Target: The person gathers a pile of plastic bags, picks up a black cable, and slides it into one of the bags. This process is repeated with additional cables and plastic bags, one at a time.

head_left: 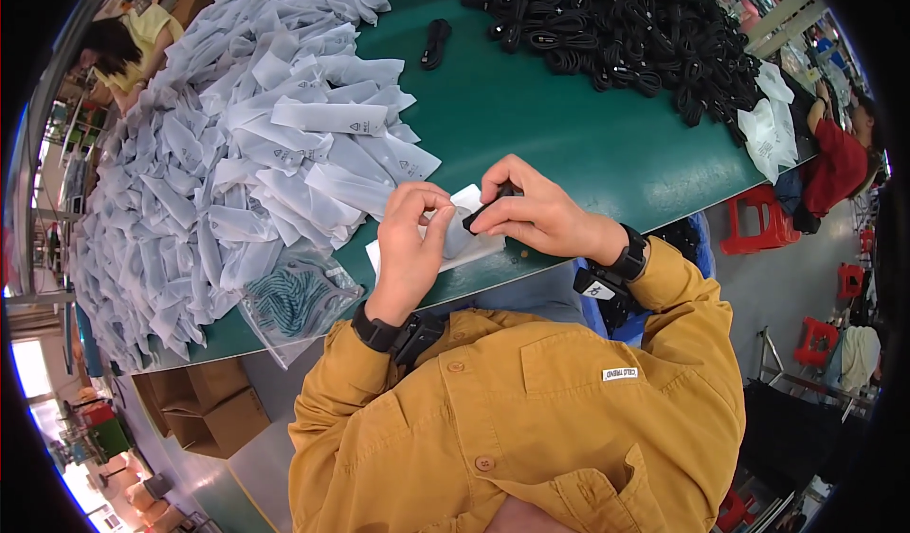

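Near the table's front edge, my left hand [413, 244] pinches the edge of a small translucent plastic bag [458, 239]. Close on its right, my right hand [538, 213] grips a black coiled cable [471, 222], mostly hidden by the fingers, with one end at the bag. Whether that end is inside the bag I cannot make out. Under both hands lies a flat white sheet or stack of bags [483, 252]. A heap of frosted bags with dark contents [256, 144] covers the table's left side. Coiled black cables [607, 36] are piled at the far right.
One coiled cable [435, 43] lies apart on the green table [531, 126]. A clear bag of teal striped cords [296, 298] sits at the front left edge. White plastic [769, 126] hangs at the right corner. Cardboard boxes [210, 410], red stools [758, 222] and other people surround the table.
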{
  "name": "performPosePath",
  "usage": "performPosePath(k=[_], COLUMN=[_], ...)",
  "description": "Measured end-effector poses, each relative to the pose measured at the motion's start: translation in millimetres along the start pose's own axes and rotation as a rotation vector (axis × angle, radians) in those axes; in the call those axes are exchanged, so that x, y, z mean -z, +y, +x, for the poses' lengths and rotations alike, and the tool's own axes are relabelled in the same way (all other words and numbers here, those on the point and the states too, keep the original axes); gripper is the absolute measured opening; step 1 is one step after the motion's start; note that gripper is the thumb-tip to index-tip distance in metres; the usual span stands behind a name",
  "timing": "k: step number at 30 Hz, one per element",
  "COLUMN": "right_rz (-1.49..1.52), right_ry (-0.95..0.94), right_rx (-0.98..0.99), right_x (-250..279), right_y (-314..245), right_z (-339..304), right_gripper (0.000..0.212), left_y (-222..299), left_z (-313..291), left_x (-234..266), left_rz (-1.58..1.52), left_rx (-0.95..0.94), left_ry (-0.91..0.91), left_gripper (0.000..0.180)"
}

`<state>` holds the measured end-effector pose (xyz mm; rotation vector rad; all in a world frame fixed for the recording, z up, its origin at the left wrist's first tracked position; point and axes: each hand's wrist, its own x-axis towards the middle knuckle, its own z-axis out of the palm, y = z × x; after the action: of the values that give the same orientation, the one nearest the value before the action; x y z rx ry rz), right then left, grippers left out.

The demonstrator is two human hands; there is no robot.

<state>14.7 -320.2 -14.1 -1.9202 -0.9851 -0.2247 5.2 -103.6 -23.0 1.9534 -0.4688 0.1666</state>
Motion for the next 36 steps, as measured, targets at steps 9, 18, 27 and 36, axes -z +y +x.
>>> performPosePath(k=[9,18,27,36], right_rz=[0.233,-0.650,-0.706,0.773], right_ry=[0.198,0.100,-0.060,0.256], right_rx=[-0.195,-0.149,-0.475,-0.902], right_x=[-15.7,3.0,-2.2,30.7], right_y=[12.5,178.7,164.8,71.8], right_z=[52.0,132.9,100.5,18.3], right_gripper=[0.031,0.031,0.039,0.048], left_y=[7.9,27.0,-5.0,-21.0], left_z=[25.4,43.1,-13.6,-14.7], left_x=[56.4,89.8,-36.0,-45.6], left_rz=[-0.487,-0.057,0.302,0.454], left_rx=[0.282,-0.001,-0.100,-0.149], left_ry=[0.127,0.263,-0.206,-0.132], left_gripper=[0.012,0.018,0.019,0.014])
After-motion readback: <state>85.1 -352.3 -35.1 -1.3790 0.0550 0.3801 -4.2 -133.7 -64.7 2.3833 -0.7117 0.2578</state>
